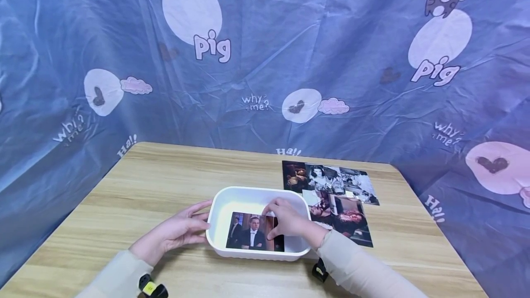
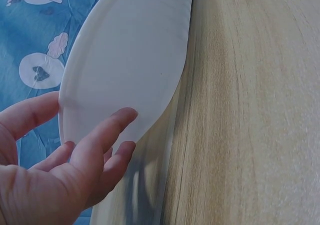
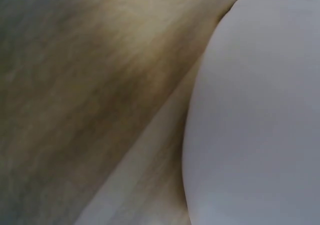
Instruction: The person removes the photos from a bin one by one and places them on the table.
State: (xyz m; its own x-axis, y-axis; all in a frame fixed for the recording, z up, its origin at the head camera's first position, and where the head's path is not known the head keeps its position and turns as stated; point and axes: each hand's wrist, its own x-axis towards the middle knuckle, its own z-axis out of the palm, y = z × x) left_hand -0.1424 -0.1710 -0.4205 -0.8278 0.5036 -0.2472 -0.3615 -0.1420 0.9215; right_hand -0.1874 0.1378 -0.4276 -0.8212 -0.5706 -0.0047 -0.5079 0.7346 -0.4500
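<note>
A white rectangular plastic box (image 1: 256,255) sits near the front of the table. Inside it lies a glossy photo card (image 1: 252,236) picturing a person in a dark suit with a white bow tie. My right hand (image 1: 285,219) reaches into the box over its right side, thumb and fingers bent about the right part of the card; some fingertips are hidden. With relaxed, spread fingers, my left hand (image 1: 184,229) touches the box's left outer wall. In the left wrist view, that hand's fingertips (image 2: 129,114) rest against the white wall. The right wrist view shows only the box's outer wall (image 3: 255,115) and blurred table.
Several photo cards (image 1: 349,217) lie partly overlapping on the wooden table (image 1: 136,187), right of and behind the box. A blue printed curtain (image 1: 248,68) hangs behind the table. Black wrist devices (image 1: 152,287) sit at both sleeves.
</note>
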